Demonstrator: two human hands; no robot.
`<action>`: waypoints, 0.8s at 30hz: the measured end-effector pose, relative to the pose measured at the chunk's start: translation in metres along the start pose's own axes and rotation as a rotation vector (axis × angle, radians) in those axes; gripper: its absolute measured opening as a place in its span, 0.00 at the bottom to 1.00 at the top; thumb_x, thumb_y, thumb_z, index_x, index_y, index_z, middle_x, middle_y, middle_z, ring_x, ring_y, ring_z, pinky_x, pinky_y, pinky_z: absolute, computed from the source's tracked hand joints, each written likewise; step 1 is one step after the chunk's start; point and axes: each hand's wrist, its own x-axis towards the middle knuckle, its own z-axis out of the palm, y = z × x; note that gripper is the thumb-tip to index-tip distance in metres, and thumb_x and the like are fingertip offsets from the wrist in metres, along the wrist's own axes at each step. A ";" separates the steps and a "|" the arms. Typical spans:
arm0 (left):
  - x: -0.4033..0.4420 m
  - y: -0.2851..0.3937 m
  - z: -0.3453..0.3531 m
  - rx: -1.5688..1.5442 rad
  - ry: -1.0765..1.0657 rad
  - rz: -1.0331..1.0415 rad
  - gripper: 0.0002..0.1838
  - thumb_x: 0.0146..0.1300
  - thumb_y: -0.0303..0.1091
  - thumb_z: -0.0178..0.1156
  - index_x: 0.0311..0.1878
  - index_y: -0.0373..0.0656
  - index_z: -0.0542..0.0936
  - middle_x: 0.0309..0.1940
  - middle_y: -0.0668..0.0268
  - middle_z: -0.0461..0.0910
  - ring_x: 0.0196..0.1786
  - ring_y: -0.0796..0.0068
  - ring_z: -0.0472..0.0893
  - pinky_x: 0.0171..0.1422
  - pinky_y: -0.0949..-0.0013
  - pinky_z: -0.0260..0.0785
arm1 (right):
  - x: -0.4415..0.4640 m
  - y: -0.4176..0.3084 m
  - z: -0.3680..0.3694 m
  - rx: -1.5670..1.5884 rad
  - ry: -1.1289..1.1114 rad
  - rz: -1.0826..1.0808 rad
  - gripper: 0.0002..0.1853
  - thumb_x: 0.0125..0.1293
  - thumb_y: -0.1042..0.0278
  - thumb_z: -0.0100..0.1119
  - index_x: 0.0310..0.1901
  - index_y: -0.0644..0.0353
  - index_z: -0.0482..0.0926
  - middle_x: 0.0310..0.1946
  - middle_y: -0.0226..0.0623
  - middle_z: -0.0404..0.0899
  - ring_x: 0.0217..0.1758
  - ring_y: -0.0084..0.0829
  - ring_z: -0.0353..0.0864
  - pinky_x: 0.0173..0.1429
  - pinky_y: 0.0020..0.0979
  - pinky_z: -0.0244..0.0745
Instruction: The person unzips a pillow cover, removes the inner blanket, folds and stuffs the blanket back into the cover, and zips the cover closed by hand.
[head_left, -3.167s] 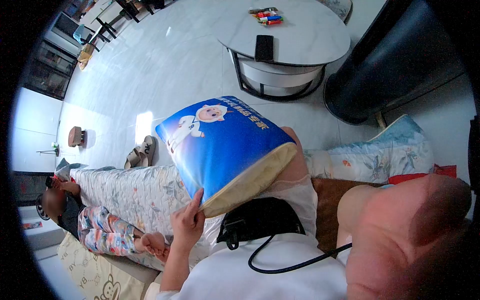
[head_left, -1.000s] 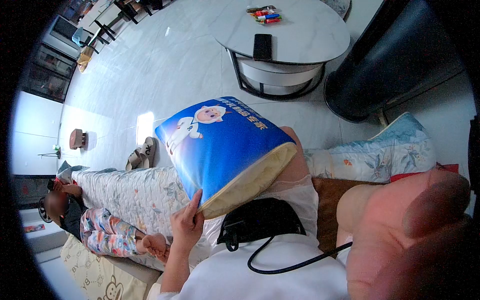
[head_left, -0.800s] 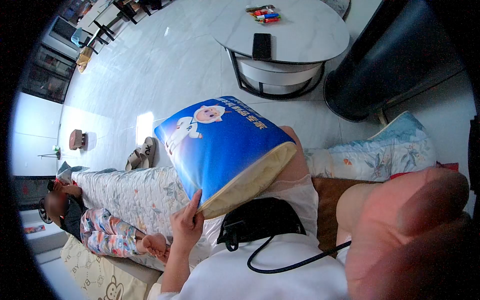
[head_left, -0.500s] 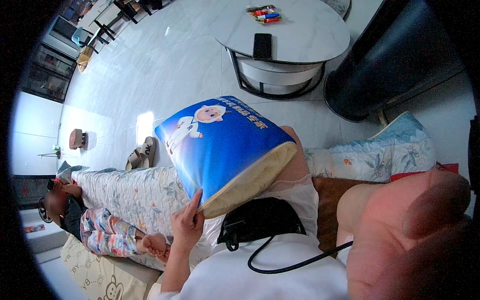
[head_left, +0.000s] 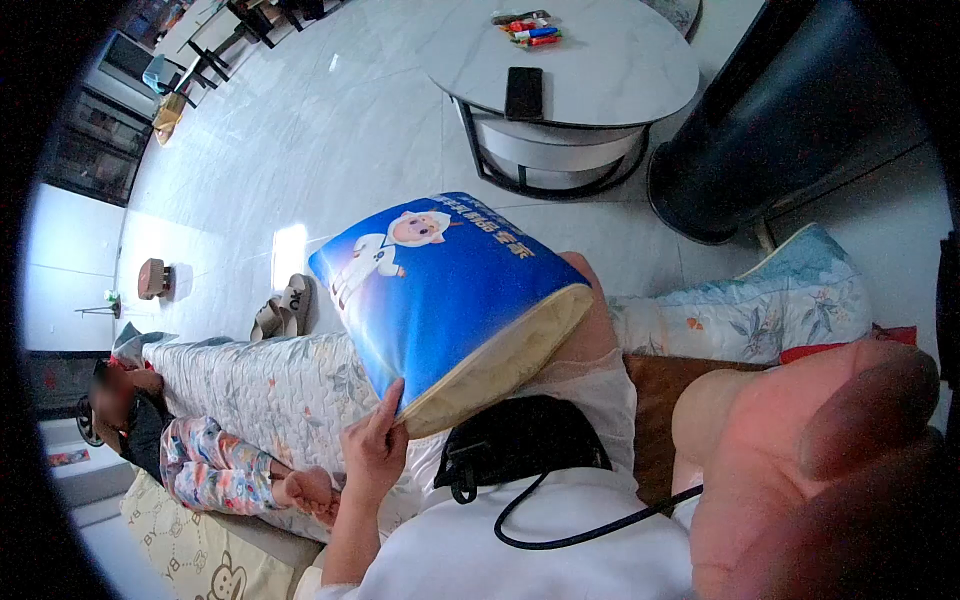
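Note:
A blue cushion (head_left: 440, 300) with a printed cartoon figure and a cream zipped edge rests tilted across my lap. At its near left corner, my left hand (head_left: 375, 440) is closed on the cushion, index finger laid along the edge. Looming very near the camera on the right is my right hand (head_left: 790, 480), blurred and darkened toward its fingers, which look curled. Whatever it may hold is hidden. A black pouch (head_left: 525, 447) with a black cord (head_left: 580, 540) lies at my waist, just beside the cushion.
A round marble-topped table (head_left: 600, 70) bears a black phone (head_left: 524, 93) and small colourful packets (head_left: 530, 32). Right of it stands a tall black cylinder (head_left: 740, 130). Another person (head_left: 220, 460) lies on the quilted sofa (head_left: 270, 390); slippers (head_left: 284, 308) are on the floor.

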 end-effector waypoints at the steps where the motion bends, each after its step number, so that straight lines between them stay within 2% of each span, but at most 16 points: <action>1: 0.000 0.000 0.000 0.000 0.000 0.000 0.33 0.50 0.16 0.56 0.64 0.44 0.75 0.23 0.56 0.77 0.22 0.59 0.79 0.31 0.63 0.72 | 0.001 -0.001 0.001 -0.008 -0.002 0.004 0.14 0.62 0.65 0.63 0.48 0.58 0.79 0.45 0.39 0.83 0.44 0.33 0.82 0.46 0.35 0.75; 7: -0.001 0.000 0.001 0.044 0.043 0.010 0.33 0.49 0.18 0.57 0.63 0.45 0.76 0.22 0.56 0.77 0.22 0.60 0.79 0.31 0.63 0.71 | 0.008 0.004 0.003 -0.136 0.018 0.095 0.14 0.62 0.65 0.63 0.49 0.59 0.79 0.45 0.39 0.83 0.44 0.33 0.82 0.46 0.35 0.75; 11: -0.005 -0.001 0.007 0.000 0.082 -0.103 0.30 0.51 0.19 0.57 0.62 0.45 0.73 0.20 0.60 0.74 0.20 0.64 0.77 0.28 0.65 0.68 | 0.011 0.031 0.037 -0.539 0.128 0.466 0.15 0.62 0.66 0.63 0.49 0.59 0.79 0.45 0.40 0.83 0.44 0.33 0.82 0.46 0.35 0.75; 12: -0.007 0.001 0.010 -0.081 0.125 -0.184 0.24 0.54 0.19 0.59 0.56 0.43 0.72 0.19 0.61 0.72 0.19 0.67 0.76 0.26 0.66 0.66 | 0.006 0.048 0.054 -0.614 0.167 0.534 0.15 0.62 0.66 0.63 0.49 0.59 0.79 0.45 0.40 0.83 0.44 0.33 0.82 0.46 0.35 0.75; 13: -0.008 0.000 0.015 -0.078 0.140 -0.198 0.24 0.54 0.19 0.59 0.56 0.43 0.72 0.19 0.61 0.72 0.19 0.67 0.76 0.26 0.66 0.66 | -0.003 0.066 0.075 -0.647 0.203 0.570 0.15 0.62 0.66 0.63 0.49 0.59 0.79 0.45 0.40 0.83 0.44 0.33 0.82 0.46 0.35 0.75; 14: -0.009 -0.002 0.022 -0.189 0.188 -0.258 0.21 0.54 0.19 0.59 0.53 0.43 0.72 0.19 0.61 0.72 0.20 0.69 0.76 0.26 0.66 0.66 | -0.021 0.089 0.096 -0.634 0.267 0.479 0.16 0.60 0.67 0.65 0.50 0.59 0.79 0.46 0.40 0.83 0.47 0.33 0.83 0.48 0.35 0.75; 15: -0.011 -0.005 0.024 -0.301 0.237 -0.316 0.18 0.55 0.19 0.59 0.50 0.42 0.72 0.19 0.61 0.72 0.20 0.70 0.76 0.26 0.67 0.65 | -0.031 0.100 0.111 -0.673 0.208 0.468 0.18 0.58 0.67 0.67 0.50 0.59 0.79 0.47 0.39 0.82 0.45 0.34 0.83 0.48 0.35 0.77; 16: -0.014 -0.008 0.021 -0.306 0.164 -0.386 0.10 0.65 0.28 0.57 0.47 0.39 0.69 0.26 0.56 0.79 0.27 0.71 0.78 0.32 0.67 0.68 | -0.040 0.108 0.126 -0.713 0.151 0.457 0.20 0.56 0.67 0.69 0.50 0.60 0.79 0.48 0.37 0.81 0.43 0.34 0.84 0.47 0.35 0.78; 17: -0.011 -0.008 0.018 -0.302 0.176 -0.398 0.10 0.65 0.28 0.57 0.47 0.39 0.69 0.26 0.56 0.79 0.27 0.71 0.78 0.32 0.67 0.68 | -0.050 0.114 0.142 -0.699 0.147 0.445 0.20 0.56 0.67 0.69 0.50 0.60 0.79 0.48 0.37 0.81 0.43 0.34 0.84 0.47 0.35 0.78; 19: -0.003 -0.006 0.013 -0.061 0.227 -0.260 0.07 0.61 0.28 0.60 0.39 0.41 0.72 0.20 0.54 0.75 0.22 0.53 0.78 0.28 0.58 0.67 | -0.067 0.122 0.172 -0.463 0.190 0.520 0.16 0.56 0.69 0.69 0.47 0.57 0.80 0.42 0.39 0.84 0.41 0.36 0.85 0.42 0.36 0.79; 20: -0.007 -0.016 0.015 -0.078 0.105 -0.365 0.08 0.63 0.34 0.60 0.34 0.41 0.72 0.19 0.51 0.75 0.25 0.45 0.77 0.29 0.53 0.67 | -0.072 0.124 0.182 -0.453 0.185 0.509 0.16 0.56 0.69 0.69 0.47 0.57 0.80 0.42 0.39 0.84 0.41 0.36 0.85 0.42 0.36 0.79; 21: -0.006 -0.017 0.013 -0.075 0.116 -0.376 0.08 0.63 0.34 0.60 0.34 0.41 0.72 0.19 0.51 0.75 0.25 0.45 0.77 0.29 0.53 0.67 | -0.077 0.126 0.188 -0.402 0.180 0.551 0.16 0.56 0.69 0.69 0.46 0.58 0.80 0.41 0.39 0.83 0.38 0.38 0.84 0.41 0.37 0.79; 23: -0.001 -0.014 0.010 0.086 0.080 -0.222 0.09 0.62 0.35 0.59 0.31 0.41 0.72 0.18 0.52 0.74 0.25 0.45 0.77 0.29 0.51 0.67 | -0.083 0.129 0.198 -0.344 0.169 0.587 0.15 0.57 0.69 0.68 0.46 0.59 0.80 0.39 0.39 0.83 0.36 0.40 0.84 0.39 0.37 0.80; 24: 0.001 -0.011 0.007 0.077 0.046 -0.252 0.11 0.61 0.36 0.60 0.28 0.41 0.73 0.18 0.52 0.74 0.25 0.47 0.78 0.29 0.51 0.67 | -0.085 0.131 0.203 -0.309 0.140 0.671 0.15 0.57 0.68 0.68 0.46 0.61 0.80 0.39 0.40 0.83 0.37 0.42 0.84 0.40 0.38 0.80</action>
